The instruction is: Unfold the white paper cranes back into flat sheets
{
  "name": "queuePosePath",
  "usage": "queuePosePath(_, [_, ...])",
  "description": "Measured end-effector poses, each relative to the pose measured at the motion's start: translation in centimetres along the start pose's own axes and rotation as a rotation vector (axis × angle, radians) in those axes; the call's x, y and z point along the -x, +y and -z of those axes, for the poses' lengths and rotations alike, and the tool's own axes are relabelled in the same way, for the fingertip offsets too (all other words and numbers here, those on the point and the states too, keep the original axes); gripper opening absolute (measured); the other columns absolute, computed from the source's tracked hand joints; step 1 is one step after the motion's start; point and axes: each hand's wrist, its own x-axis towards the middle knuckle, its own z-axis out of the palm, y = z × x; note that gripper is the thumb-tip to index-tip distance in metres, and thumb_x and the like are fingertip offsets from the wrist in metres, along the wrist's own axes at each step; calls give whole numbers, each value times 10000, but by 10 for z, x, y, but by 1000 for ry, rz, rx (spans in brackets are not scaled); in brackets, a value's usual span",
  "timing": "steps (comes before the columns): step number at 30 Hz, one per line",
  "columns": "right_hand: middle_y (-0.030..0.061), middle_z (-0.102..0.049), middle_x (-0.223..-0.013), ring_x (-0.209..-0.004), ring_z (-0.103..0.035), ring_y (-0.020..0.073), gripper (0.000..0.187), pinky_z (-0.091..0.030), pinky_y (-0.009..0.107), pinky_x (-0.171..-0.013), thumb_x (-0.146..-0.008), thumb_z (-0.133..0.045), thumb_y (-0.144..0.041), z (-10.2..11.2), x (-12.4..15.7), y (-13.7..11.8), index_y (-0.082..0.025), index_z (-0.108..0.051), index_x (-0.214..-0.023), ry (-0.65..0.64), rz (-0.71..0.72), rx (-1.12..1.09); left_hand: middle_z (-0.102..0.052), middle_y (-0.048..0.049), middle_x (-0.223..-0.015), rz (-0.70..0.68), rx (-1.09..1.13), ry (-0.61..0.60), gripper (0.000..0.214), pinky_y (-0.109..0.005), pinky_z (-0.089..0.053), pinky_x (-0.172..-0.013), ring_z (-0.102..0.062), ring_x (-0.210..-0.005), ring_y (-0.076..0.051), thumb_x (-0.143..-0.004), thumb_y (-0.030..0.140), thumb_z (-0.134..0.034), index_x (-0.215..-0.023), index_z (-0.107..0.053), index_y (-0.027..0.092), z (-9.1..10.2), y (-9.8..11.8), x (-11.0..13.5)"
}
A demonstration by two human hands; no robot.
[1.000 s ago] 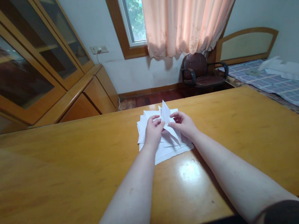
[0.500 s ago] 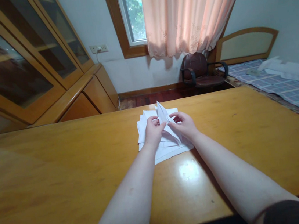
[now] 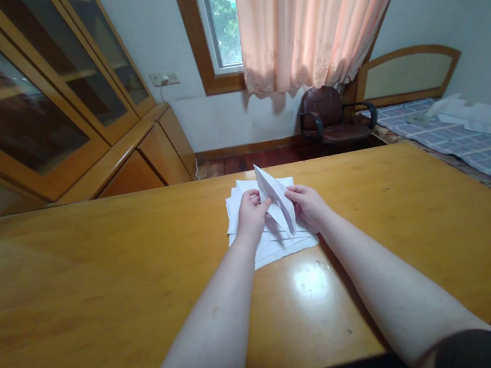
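Between my two hands is a folded piece of white paper (image 3: 277,199), pointed at its far end and parted along a long slit. My left hand (image 3: 253,212) pinches its left side, thumb on top. On the other side, my right hand (image 3: 307,202) grips the right edge between thumb and fingers. Beneath it lies a loose stack of white paper sheets (image 3: 268,254), overlapping unevenly on the wooden table. My hands and the folded piece cover part of that stack.
The wooden table (image 3: 151,294) spreads wide around the stack. Past its far edge stands a brown armchair (image 3: 327,114) under a pink curtain (image 3: 305,23). A glass-door cabinet (image 3: 48,114) is on the left; a bed with a checked cover (image 3: 464,147) is on the right.
The folded paper has opened wider, its slit now plainly showing. My right hand has shifted slightly right, its fingers now on the paper's right edge. My left hand keeps its hold.
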Motion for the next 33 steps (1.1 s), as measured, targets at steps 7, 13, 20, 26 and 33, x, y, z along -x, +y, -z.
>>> queuePosePath(7, [-68, -462, -533, -450, -401, 84, 306, -310, 225, -446, -627, -715, -444, -1, 0, -1, -222, -531, -731, 65, 34, -40, -596, 24, -707, 11, 30, -6, 330, -243, -439, -526, -553, -545, -108, -726, 431, -630, -894, -444, 217, 2, -7, -6])
queuePosePath(13, [-59, -496, -573, -487, -439, 92, 275, -359, 240, -499, -628, -719, -411, -1, -1, 0, -225, -541, -723, 56, 75, -50, -571, 24, -718, 2, 47, -5, 291, -252, -456, -564, -558, -599, -118, -731, 395, -632, -878, -455, 218, 1, -4, -3])
queuePosePath(20, [-65, -485, -553, -459, -402, 76, 285, -328, 226, -459, -616, -738, -397, -3, -2, -1, -212, -553, -728, 119, 120, 14, -517, 40, -715, -53, 33, 41, 181, -223, -424, -550, -516, -593, -102, -747, 261, -597, -845, -449, 223, -1, 0, 0])
queuePosePath(26, [-63, -491, -543, -459, -398, 78, 289, -306, 230, -455, -600, -758, -391, -5, 2, -4, -208, -586, -742, 85, 113, 9, -565, -49, -935, -238, -453, 74, 172, -320, -446, -774, -549, -850, -178, -710, 205, -623, -875, -575, 198, 6, -5, -1])
queuePosePath(33, [-15, -598, -645, -589, -525, 124, 259, -414, 263, -574, -576, -781, -367, -7, 5, -5, -196, -631, -700, 48, 142, 21, -531, -62, -940, -443, -944, 89, 299, -384, -394, -889, -506, -955, -234, -657, 318, -706, -882, -550, 197, 7, -2, 8])
